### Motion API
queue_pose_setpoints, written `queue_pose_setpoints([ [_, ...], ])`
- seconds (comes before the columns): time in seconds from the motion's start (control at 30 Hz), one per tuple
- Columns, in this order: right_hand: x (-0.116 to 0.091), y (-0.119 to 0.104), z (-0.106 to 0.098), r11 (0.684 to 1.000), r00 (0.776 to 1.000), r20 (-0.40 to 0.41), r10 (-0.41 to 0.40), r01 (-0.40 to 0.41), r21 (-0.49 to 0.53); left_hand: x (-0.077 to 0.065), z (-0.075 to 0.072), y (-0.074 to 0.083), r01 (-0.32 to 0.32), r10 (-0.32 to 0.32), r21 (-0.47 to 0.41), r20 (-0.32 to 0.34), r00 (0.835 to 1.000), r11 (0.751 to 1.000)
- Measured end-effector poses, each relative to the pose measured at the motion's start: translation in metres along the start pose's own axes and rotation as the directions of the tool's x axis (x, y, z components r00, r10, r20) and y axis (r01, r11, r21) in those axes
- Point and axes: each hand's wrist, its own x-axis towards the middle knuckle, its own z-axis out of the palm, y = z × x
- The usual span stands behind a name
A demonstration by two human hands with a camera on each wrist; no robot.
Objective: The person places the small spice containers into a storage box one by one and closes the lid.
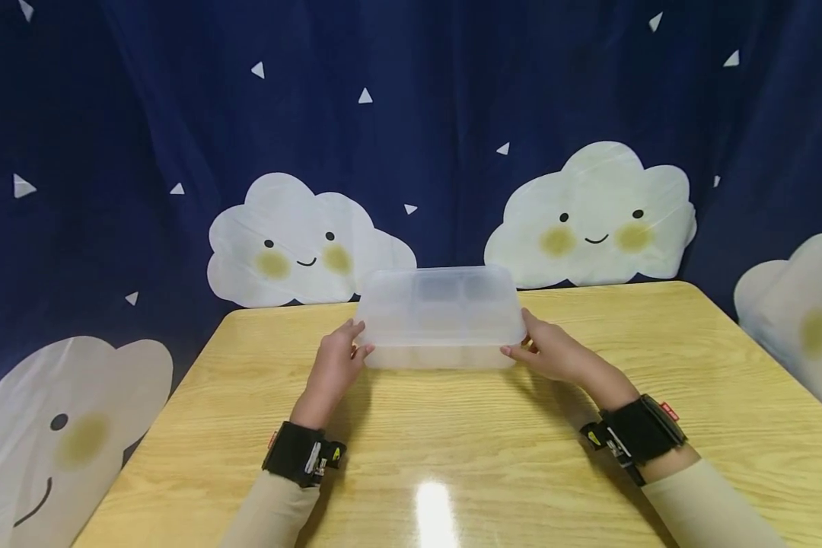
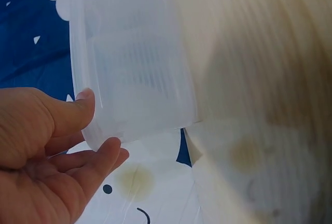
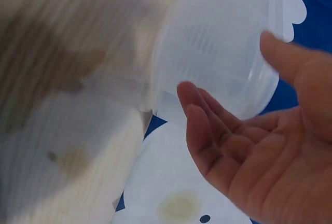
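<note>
A frosted, see-through plastic storage box [image 1: 441, 356] with a lid [image 1: 390, 304] stands lengthwise across the far half of the table. Squarish compartments show faintly through the plastic. My left hand [image 1: 339, 356] grips its left end near the front corner; in the left wrist view the thumb [image 2: 87, 102] lies at the rim and the other fingers [image 2: 106, 154] bend round the corner. Holding the opposite end is my right hand [image 1: 551, 350]. From the right wrist, its thumb [image 3: 275, 47] is at the rim, with curled fingers [image 3: 199, 130] along the side.
The light wooden table [image 1: 411, 426] stretches toward me, with a bright light reflection near the front. Behind it hangs a dark blue curtain [image 1: 438, 114] with white clouds and small triangles, close beyond the box. Black bands [image 1: 297, 453] with small cameras wrap both wrists.
</note>
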Motion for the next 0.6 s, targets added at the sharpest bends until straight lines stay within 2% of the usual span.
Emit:
queue_pose_setpoints([
  [0.23,-0.001,0.005,0.0,0.999,0.998,-0.057,-0.011,0.009,-0.031,-0.002,0.006,0.005,-0.006,0.005,-0.024,-0.026,1.0,1.0],
  [0.4,-0.001,0.008,-0.001,0.999,0.996,-0.076,-0.037,0.038,0.007,-0.001,0.007,0.008,0.005,-0.005,-0.028,-0.008,1.0,1.0],
  [0.5,-0.002,0.004,0.003,0.999,0.995,-0.09,0.039,-0.042,-0.023,0.0,0.007,0.01,0.011,-0.011,-0.011,0.016,1.0,1.0],
  [0.6,-0.004,-0.008,0.009,0.978,0.984,-0.139,0.11,-0.133,-0.163,-0.001,0.009,0.015,-0.026,0.025,0.035,0.017,1.0,0.999],
])
